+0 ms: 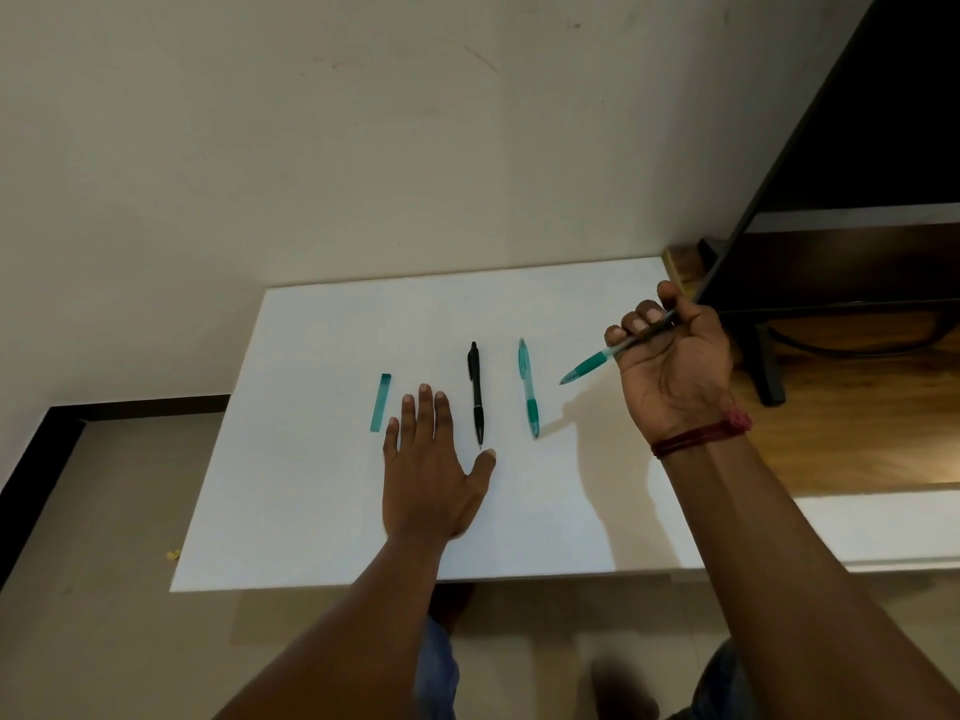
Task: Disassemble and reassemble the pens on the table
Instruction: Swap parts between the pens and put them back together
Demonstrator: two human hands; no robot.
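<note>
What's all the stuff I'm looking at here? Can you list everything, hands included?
Table: one, white, against the wall.
Black pen: one, black, lying mid-table.
Teal pen: one, teal and clear, lying right of the black pen.
Held pen: one, teal grip, raised above the table.
Cap: one, teal, lying left of the other things.
Shelf: one, dark, at right.
Left hand: open, flat on the table.
Right hand: closed on the held pen, red thread on the wrist.

A plain home room, scuffed cream painted wall rising behind a low white rectangular surface, beige tiled floor with black skirting, dark metal-framed wooden shelf unit standing alongside.
</note>
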